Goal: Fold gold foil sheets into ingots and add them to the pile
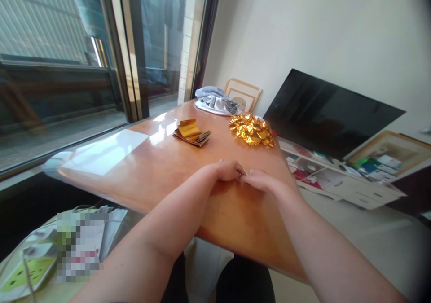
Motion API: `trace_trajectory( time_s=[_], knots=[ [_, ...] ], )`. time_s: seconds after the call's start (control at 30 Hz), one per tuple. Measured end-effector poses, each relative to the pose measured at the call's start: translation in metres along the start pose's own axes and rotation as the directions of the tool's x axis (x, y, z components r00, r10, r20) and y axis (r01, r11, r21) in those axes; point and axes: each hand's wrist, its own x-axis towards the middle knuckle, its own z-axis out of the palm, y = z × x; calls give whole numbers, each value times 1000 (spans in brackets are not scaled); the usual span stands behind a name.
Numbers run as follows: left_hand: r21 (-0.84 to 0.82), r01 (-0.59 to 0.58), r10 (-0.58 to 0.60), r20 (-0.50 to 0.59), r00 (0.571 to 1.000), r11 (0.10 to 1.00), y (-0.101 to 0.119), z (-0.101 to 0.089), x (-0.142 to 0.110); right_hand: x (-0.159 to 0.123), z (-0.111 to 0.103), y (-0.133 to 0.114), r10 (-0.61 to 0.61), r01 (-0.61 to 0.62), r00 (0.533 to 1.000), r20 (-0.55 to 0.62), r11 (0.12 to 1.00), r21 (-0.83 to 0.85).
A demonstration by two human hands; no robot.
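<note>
Over the near part of the brown tabletop [161,173], my left hand [230,170] and my right hand [257,179] meet at the fingertips. The fingers of both are closed in a pinch. A thin pale edge shows between them, too small and blurred to name. Ahead and to the left lies a stack of gold foil sheets [191,132], its top sheet curling up. Beyond my right hand sits a heap of crumpled gold foil pieces [252,130]. Neither hand touches the stack or the heap.
A white sheet [106,152] lies at the table's left side. Folded cloth [217,101] and wooden frames [242,94] are at the far end. Right stand a television [333,112] and a white cabinet [357,188]. A power strip [28,274] rests lower left.
</note>
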Motion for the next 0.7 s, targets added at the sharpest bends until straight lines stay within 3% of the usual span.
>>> trace_trajectory(
  time_s=[0.23,0.7],
  knots=[
    [-10,2,-3,-26,1000,1000,-1,2,-1,-2,-4,5,23,-26,998,56,998,49],
    [55,-12,14,-45,999,998,0,1,2,3,-15,25,-119,111,980,158,992,58]
  ],
)
